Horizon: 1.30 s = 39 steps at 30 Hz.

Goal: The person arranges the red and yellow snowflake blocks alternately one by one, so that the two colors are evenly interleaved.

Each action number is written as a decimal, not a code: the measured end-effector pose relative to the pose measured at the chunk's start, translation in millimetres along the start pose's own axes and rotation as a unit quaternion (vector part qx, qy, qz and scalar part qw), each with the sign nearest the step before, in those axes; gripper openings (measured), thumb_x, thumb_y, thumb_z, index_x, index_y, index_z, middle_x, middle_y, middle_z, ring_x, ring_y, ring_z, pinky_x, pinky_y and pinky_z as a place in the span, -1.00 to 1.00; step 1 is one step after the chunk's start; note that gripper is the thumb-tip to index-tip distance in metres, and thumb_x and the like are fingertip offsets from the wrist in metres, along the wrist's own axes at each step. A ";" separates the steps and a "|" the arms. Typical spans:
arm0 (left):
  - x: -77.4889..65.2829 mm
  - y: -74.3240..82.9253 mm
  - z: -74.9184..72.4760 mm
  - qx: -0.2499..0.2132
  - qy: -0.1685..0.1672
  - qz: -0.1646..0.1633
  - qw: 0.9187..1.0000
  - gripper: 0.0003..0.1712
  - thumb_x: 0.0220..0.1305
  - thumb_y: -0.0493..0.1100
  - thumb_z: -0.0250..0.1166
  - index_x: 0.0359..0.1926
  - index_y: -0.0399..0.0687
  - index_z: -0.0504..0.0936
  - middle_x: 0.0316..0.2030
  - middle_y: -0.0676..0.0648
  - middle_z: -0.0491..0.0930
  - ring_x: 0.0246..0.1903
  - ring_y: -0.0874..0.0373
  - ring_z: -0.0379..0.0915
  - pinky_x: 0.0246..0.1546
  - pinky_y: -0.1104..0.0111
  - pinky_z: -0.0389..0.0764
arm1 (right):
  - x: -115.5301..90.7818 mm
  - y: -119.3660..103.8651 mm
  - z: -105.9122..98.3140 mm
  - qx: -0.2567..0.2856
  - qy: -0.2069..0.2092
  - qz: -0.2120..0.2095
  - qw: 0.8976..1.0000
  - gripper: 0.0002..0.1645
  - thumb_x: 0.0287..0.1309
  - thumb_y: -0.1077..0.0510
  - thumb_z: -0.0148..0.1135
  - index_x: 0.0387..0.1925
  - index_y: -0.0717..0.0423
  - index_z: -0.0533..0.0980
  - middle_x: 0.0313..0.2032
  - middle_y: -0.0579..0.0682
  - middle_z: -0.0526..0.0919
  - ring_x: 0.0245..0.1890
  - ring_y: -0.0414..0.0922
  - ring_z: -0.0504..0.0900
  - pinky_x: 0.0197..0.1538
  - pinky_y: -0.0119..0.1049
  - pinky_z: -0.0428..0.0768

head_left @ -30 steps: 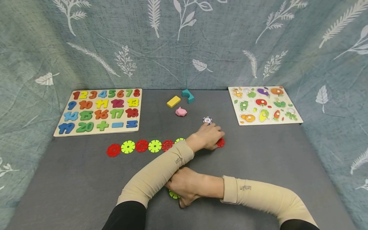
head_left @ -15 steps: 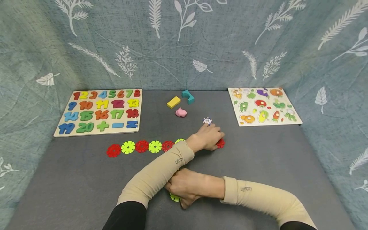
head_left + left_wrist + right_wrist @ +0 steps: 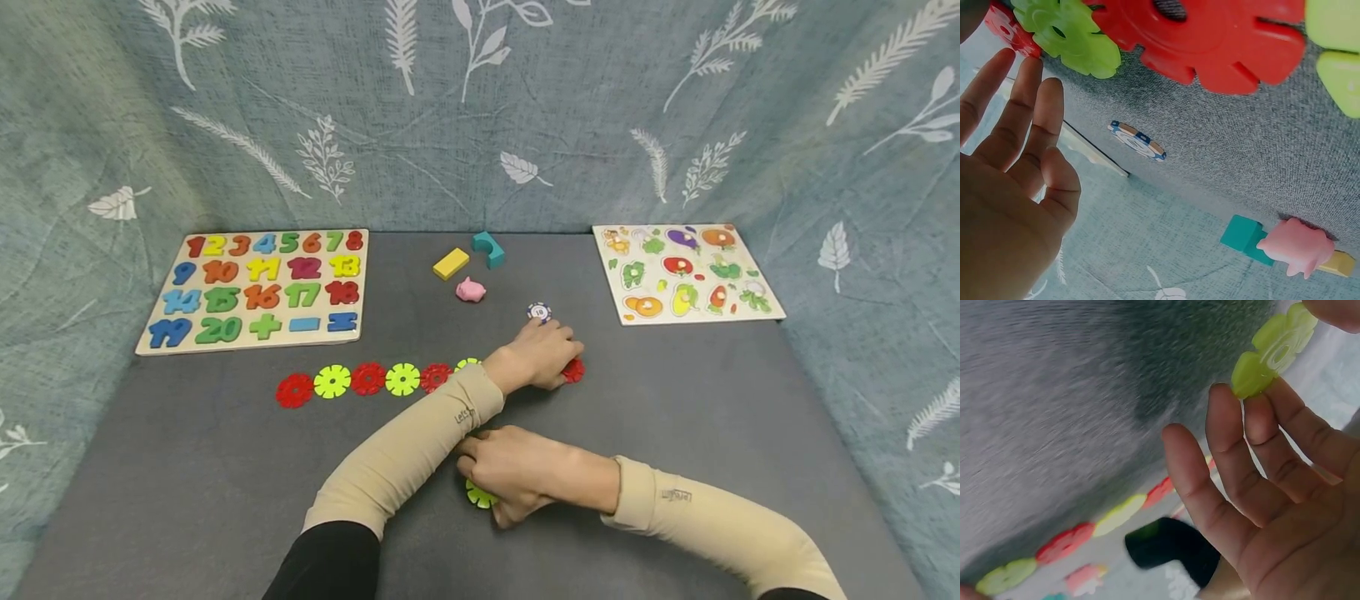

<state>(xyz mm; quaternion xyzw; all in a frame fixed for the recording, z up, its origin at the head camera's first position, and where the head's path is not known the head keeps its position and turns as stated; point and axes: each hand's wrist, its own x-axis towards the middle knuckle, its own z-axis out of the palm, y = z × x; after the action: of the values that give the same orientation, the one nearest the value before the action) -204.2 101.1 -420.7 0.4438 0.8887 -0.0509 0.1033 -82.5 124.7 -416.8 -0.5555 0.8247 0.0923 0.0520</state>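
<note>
In the head view my left hand point(image 3: 534, 354) reaches to the right end of a row of notched plastic discs. There it holds a red interlocking disc point(image 3: 573, 370) at its edges, between thumb and fingertips; the same red disc point(image 3: 1005, 26) shows in the left wrist view. Under the left forearm, my right hand point(image 3: 517, 471) pinches a yellow-green interlocking disc point(image 3: 480, 493) by its rim. The right wrist view shows that yellow-green disc point(image 3: 1272, 353) tilted between fingertips and thumb. Red and yellow-green discs point(image 3: 369, 378) alternate along the row, partly hidden by the left arm.
Just beyond the left hand lies a poker chip point(image 3: 539, 312). Farther back are a pink pig point(image 3: 471, 289), a yellow block point(image 3: 451, 263) and a teal arch block point(image 3: 489, 249). A number puzzle point(image 3: 255, 292) stands left, a vegetable puzzle point(image 3: 686, 275) right.
My right hand has shifted right and slightly away from me with the yellow-green disc, coming farther out from beneath the left forearm. The left hand stays at the red disc.
</note>
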 end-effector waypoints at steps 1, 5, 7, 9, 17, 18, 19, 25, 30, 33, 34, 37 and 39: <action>-0.1 -0.2 -0.2 0.000 0.001 0.000 1.000 -0.53 0.21 0.09 0.30 0.13 0.18 0.53 0.07 0.03 0.53 0.09 0.07 0.43 0.16 0.10 0.40 | -3.3 1.5 -0.1 0.004 0.005 0.005 1.000 -0.44 -0.30 -0.18 0.37 -0.20 -0.04 0.52 -0.11 -0.11 0.59 -0.30 -0.21 0.59 -0.29 -0.39 0.60; -0.4 -0.8 -0.5 -0.002 0.002 0.000 1.000 -0.54 0.21 0.10 0.31 0.12 0.18 0.53 0.07 0.02 0.53 0.10 0.06 0.43 0.18 0.09 0.39 | -18.2 7.5 0.4 0.017 0.031 0.024 0.999 -0.48 -0.36 -0.15 0.38 -0.28 -0.03 0.51 -0.21 -0.11 0.54 -0.35 -0.21 0.56 -0.30 -0.37 0.59; -0.5 -0.9 -0.7 -0.004 0.000 0.001 1.000 -0.54 0.21 0.10 0.30 0.12 0.17 0.53 0.06 0.02 0.53 0.10 0.06 0.42 0.19 0.09 0.38 | -26.0 10.8 1.2 0.022 0.041 0.031 0.998 -0.49 -0.39 -0.14 0.39 -0.30 -0.01 0.50 -0.24 -0.11 0.51 -0.39 -0.22 0.54 -0.31 -0.36 0.58; -0.8 -1.0 -1.2 -0.005 -0.002 0.000 1.000 -0.54 0.22 0.10 0.30 0.13 0.17 0.53 0.07 0.02 0.53 0.11 0.06 0.42 0.20 0.08 0.38 | -33.8 14.4 1.8 0.026 0.051 0.037 0.998 -0.49 -0.42 -0.13 0.39 -0.33 -0.01 0.49 -0.29 -0.11 0.48 -0.43 -0.23 0.51 -0.33 -0.37 0.57; -0.7 -1.7 -2.9 0.008 -0.006 -0.001 1.000 -0.51 0.24 0.12 0.28 0.16 0.17 0.52 0.08 0.01 0.53 0.13 0.05 0.43 0.20 0.08 0.39 | -63.5 31.4 6.5 0.051 0.078 0.078 0.993 -0.53 -0.47 -0.06 0.38 -0.39 0.00 0.46 -0.40 -0.15 0.40 -0.48 -0.25 0.38 -0.35 -0.32 0.50; -0.5 -1.6 -2.6 0.010 -0.006 -0.001 1.000 -0.51 0.24 0.13 0.28 0.16 0.17 0.52 0.08 0.01 0.53 0.12 0.05 0.43 0.19 0.08 0.40 | -67.1 33.6 7.6 0.053 0.078 0.083 0.992 -0.54 -0.47 -0.05 0.38 -0.39 0.01 0.46 -0.40 -0.15 0.39 -0.49 -0.25 0.36 -0.34 -0.31 0.49; -0.3 -1.4 -2.1 0.012 -0.005 -0.001 1.000 -0.51 0.23 0.13 0.28 0.16 0.17 0.52 0.08 0.01 0.53 0.12 0.05 0.43 0.18 0.09 0.41 | -70.7 35.8 8.9 0.057 0.078 0.089 0.991 -0.54 -0.47 -0.04 0.38 -0.39 0.01 0.46 -0.41 -0.16 0.38 -0.49 -0.26 0.35 -0.34 -0.30 0.48; -0.1 0.0 -0.7 0.009 -0.004 -0.001 1.000 -0.52 0.23 0.14 0.28 0.14 0.18 0.52 0.07 0.01 0.53 0.11 0.05 0.44 0.17 0.08 0.42 | -93.3 50.3 18.4 0.064 0.069 0.118 0.989 -0.53 -0.45 0.00 0.40 -0.34 0.03 0.50 -0.37 -0.14 0.44 -0.46 -0.24 0.38 -0.35 -0.28 0.45; -0.7 1.5 -0.9 0.007 -0.007 -0.004 1.000 -0.51 0.24 0.13 0.27 0.17 0.18 0.51 0.09 0.01 0.52 0.12 0.06 0.43 0.20 0.06 0.39 | -110.7 63.8 25.1 0.074 0.062 0.138 0.986 -0.51 -0.44 0.05 0.42 -0.29 0.07 0.53 -0.33 -0.12 0.49 -0.43 -0.22 0.42 -0.26 -0.22 0.52; -0.8 1.7 -0.1 0.009 -0.006 -0.004 1.000 -0.51 0.24 0.12 0.27 0.18 0.18 0.51 0.08 0.02 0.52 0.10 0.06 0.43 0.19 0.07 0.40 | -119.2 71.5 27.5 0.085 0.056 0.151 0.983 -0.50 -0.42 0.08 0.43 -0.26 0.10 0.55 -0.32 -0.11 0.50 -0.41 -0.22 0.42 -0.24 -0.21 0.53; -1.0 1.7 0.2 0.011 -0.006 -0.004 1.000 -0.51 0.24 0.12 0.27 0.18 0.17 0.50 0.08 0.02 0.53 0.10 0.06 0.43 0.19 0.08 0.40 | -121.5 74.0 27.9 0.088 0.053 0.156 0.982 -0.50 -0.42 0.09 0.43 -0.26 0.11 0.55 -0.32 -0.11 0.50 -0.41 -0.23 0.42 -0.25 -0.21 0.53; -1.3 1.8 0.8 0.013 -0.005 -0.006 1.000 -0.51 0.24 0.11 0.27 0.18 0.17 0.50 0.07 0.02 0.53 0.09 0.07 0.43 0.18 0.09 0.41 | -126.7 81.1 28.8 0.099 0.046 0.173 0.979 -0.48 -0.40 0.09 0.45 -0.22 0.10 0.56 -0.31 -0.12 0.50 -0.42 -0.24 0.41 -0.26 -0.22 0.52; -1.5 2.0 1.0 0.014 -0.006 -0.007 1.000 -0.51 0.24 0.12 0.27 0.18 0.17 0.50 0.06 0.02 0.53 0.09 0.07 0.43 0.17 0.10 0.41 | -129.5 85.2 28.9 0.106 0.040 0.187 0.976 -0.46 -0.39 0.09 0.47 -0.20 0.09 0.56 -0.32 -0.13 0.50 -0.42 -0.25 0.40 -0.27 -0.22 0.51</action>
<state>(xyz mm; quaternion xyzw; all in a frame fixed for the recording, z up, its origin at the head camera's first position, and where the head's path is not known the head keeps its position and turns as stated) -201.5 101.0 -421.3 0.4391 0.8901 -0.0671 0.1019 -113.0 279.4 -412.7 -0.3864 0.9204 -0.0096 0.0594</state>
